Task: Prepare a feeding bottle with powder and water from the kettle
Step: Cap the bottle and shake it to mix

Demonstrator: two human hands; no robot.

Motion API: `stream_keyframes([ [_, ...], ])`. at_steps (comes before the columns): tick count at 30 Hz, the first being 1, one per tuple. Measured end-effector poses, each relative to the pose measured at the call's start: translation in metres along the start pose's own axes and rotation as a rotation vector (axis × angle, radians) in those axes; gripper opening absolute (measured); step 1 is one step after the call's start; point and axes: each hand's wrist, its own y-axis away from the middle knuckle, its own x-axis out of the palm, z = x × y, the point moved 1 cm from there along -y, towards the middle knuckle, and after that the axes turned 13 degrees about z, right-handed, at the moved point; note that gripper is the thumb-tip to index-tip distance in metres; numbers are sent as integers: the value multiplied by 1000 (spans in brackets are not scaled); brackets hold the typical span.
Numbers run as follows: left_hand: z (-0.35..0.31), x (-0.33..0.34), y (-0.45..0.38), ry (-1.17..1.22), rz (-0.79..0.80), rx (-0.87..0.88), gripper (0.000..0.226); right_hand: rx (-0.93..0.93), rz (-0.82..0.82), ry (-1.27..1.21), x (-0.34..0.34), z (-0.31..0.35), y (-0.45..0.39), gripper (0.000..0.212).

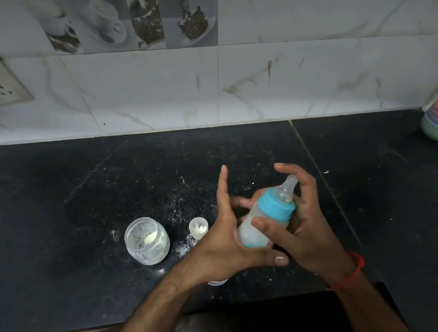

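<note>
one cloudy bottle [249, 230], blue collar [275, 205], between left hand [220, 238], right hand [310, 226]

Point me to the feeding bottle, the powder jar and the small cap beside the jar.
feeding bottle [276, 208]: head view, blue collar.
powder jar [151, 254]: head view, front glass wall.
small cap [199, 235]: head view, outer side.

No legible text, brand, number or sign anywhere in view. Picture tiles [141, 19] on wall: printed cups and coffee beans only, no lettering. Feeding bottle [250, 233]: any markings on body too blurred to read. Glass jar [146, 241] on desk [57, 239]: no label legible
</note>
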Motion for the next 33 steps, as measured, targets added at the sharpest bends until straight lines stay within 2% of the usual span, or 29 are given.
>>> stream_keyframes([
  [3, 1, -5, 4, 84, -5, 41, 152, -14, -283, -133, -6, 2, 0, 64],
  [6, 5, -12, 13, 48, -191, 53, 129, 63, -677, -568, -16, 2, -2, 37],
  [9, 21, -16, 24, 104, -410, 30, 91, 196, -853, -1026, -26, -6, -4, 38],
  [11, 33, -19, 34, 146, -503, 6, 73, 223, -837, -1032, -25, -9, -4, 36],
  [12, 38, -20, 38, 141, -524, -4, 65, 207, -798, -939, -24, -9, -3, 35],
  [14, 45, -22, 43, 126, -549, -14, 53, 100, -658, -613, -26, -7, 0, 55],
  [17, 47, -23, 44, 76, -564, -27, 45, 63, -188, 85, -28, -1, 2, 75],
  [18, 46, -22, 43, 52, -565, -31, 45, 76, -99, 192, -28, -2, 3, 75],
  [19, 44, -22, 42, 27, -564, -30, 46, 62, -93, 190, -28, 0, 1, 74],
  [20, 42, -21, 41, 9, -562, -26, 46, 29, -162, 76, -26, 3, -2, 73],
  [23, 34, -22, 37, -30, -571, -2, 45, 30, -658, -556, -31, 4, -8, 62],
  [25, 27, -22, 33, -66, -581, 13, 43, 69, -865, -796, -37, -2, -11, 61],
  [27, 18, -23, 28, -100, -580, 37, 42, 100, -869, -809, -37, -4, -9, 69],
  [31, 0, -27, 14, -169, -568, 93, 43, 115, -648, -576, -38, 0, -10, 69],
  [33, -7, -29, 7, -191, -565, 122, 43, 54, -678, -592, -46, 4, -14, 67],
])
